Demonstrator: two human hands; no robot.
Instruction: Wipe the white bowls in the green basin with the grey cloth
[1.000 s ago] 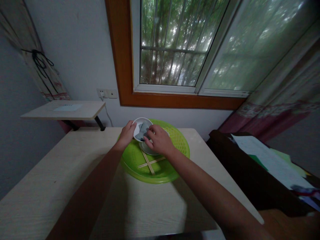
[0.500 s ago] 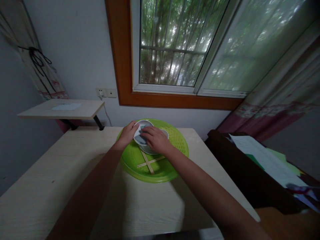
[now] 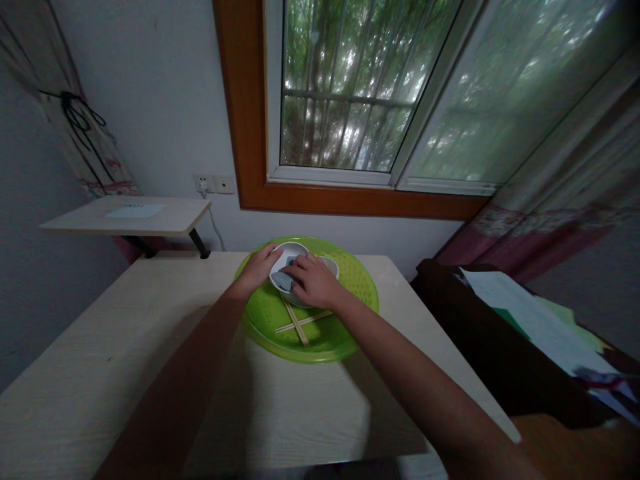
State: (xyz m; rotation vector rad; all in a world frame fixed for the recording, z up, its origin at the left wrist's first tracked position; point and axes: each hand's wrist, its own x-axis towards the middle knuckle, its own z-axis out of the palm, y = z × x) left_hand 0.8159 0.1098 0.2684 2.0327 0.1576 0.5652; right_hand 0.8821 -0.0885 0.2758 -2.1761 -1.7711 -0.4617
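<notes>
My left hand (image 3: 260,265) grips the left rim of a white bowl (image 3: 291,249), which is tilted toward me. Inside that bowl, my right hand (image 3: 316,281) has its fingers closed on a grey cloth (image 3: 283,280) and presses it against the bowl's inner wall. A second white bowl (image 3: 330,265) sits behind and to the right, partly hidden by my right hand. Both bowls are over a round green tray (image 3: 305,352). Wooden chopsticks (image 3: 298,325) lie crossed on the tray, nearer to me than the bowls.
The tray rests near the back edge of a pale wooden table (image 3: 210,413). At the back left stands a small raised shelf (image 3: 175,217) on black legs. Papers (image 3: 530,320) lie on dark furniture to the right. A window (image 3: 350,100) is behind the table.
My right hand and the grey cloth have shifted slightly inside the bowl, so more of its white inner wall shows. My left hand stays on the rim.
</notes>
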